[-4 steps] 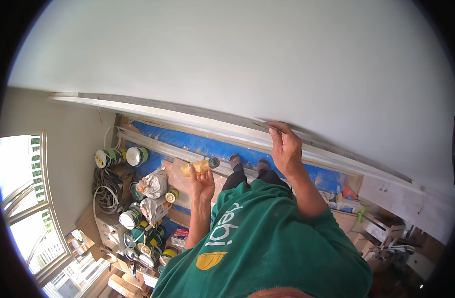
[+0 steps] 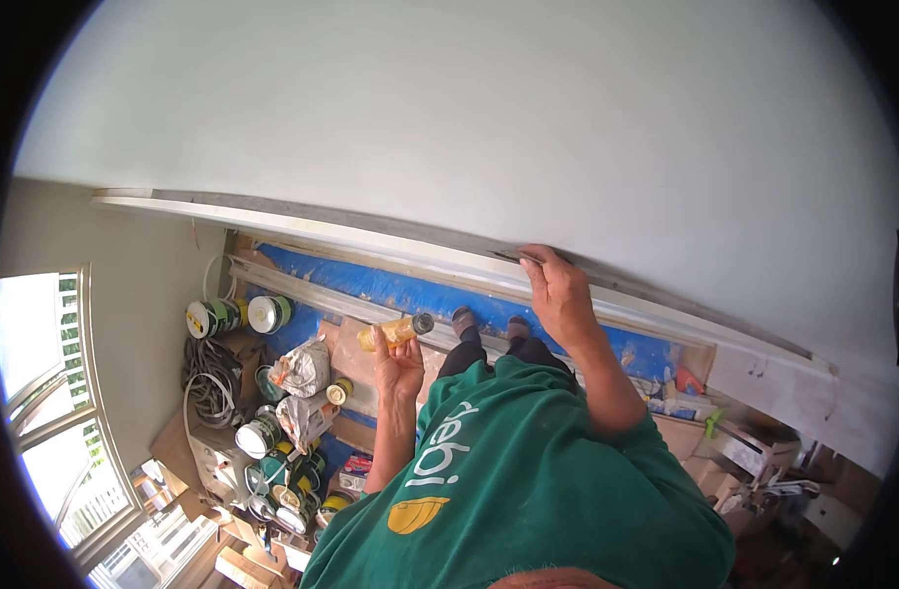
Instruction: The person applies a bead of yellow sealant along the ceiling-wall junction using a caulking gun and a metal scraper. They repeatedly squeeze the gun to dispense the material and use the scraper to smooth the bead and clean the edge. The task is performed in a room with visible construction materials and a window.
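Note:
My left hand (image 2: 400, 371) is wrapped round a small clear bottle (image 2: 395, 332) with yellowish contents and a dark cap, held tilted in front of my body. Further right, my right hand (image 2: 564, 297) pinches a thin, flat, dark tool (image 2: 508, 255), perhaps a small blade. Its tip lies along the grey strip on top of a long white ledge (image 2: 361, 239), where the ledge meets the pale wall (image 2: 469, 118). The fingers hide most of the tool.
Blue sheeting (image 2: 361, 280) covers the floor under my feet. Paint buckets (image 2: 269, 314), a white sack (image 2: 302, 367) and coiled hose (image 2: 212, 383) crowd the left. A window (image 2: 61, 393) stands at far left. Tools and a bright green clamp-like item (image 2: 712, 422) lie right.
My right hand and the thin tool have shifted slightly to the left and down toward the ledge. The left hand with the bottle has hardly moved.

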### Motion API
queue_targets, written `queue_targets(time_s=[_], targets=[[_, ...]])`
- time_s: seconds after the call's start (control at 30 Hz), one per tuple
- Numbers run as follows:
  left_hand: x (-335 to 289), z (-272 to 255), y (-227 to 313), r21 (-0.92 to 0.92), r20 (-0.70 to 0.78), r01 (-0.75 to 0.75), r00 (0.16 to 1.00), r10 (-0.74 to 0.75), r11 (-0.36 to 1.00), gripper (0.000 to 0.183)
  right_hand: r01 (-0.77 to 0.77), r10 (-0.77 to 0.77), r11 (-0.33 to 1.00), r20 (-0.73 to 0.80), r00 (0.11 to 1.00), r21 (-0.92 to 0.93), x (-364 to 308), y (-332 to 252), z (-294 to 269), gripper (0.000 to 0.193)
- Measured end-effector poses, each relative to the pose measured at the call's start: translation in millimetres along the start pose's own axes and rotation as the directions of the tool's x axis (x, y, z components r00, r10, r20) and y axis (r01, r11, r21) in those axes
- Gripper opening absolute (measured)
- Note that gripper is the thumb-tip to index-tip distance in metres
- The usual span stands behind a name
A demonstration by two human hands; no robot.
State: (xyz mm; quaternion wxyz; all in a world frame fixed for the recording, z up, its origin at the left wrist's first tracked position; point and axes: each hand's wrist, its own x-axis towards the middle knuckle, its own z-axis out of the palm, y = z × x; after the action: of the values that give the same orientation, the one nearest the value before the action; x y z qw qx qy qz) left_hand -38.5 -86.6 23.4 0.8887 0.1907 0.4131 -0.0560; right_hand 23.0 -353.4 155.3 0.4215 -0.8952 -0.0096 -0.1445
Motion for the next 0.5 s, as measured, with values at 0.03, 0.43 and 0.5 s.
queue_targets(time_s=[0.03,0.43,0.5], targets=[[2,0,0,0.002,-0.007,0.006,1.0,-0.006,1.0,0.049,0.0,0.001,0.999,0.014,1.0,-0.039,1,1,2,0.013],[20,-12,1,-0.006,-0.119,0.058,0.991,-0.058,0.998,0.052,-0.105,0.115,0.989,-0.094,0.989,0.104,1,-20,7,0.014],[25,-18,3,-0.026,-0.087,0.081,0.993,-0.083,0.996,0.052,-0.012,0.024,0.996,-0.147,0.989,0.083,3,-18,8,0.014]])
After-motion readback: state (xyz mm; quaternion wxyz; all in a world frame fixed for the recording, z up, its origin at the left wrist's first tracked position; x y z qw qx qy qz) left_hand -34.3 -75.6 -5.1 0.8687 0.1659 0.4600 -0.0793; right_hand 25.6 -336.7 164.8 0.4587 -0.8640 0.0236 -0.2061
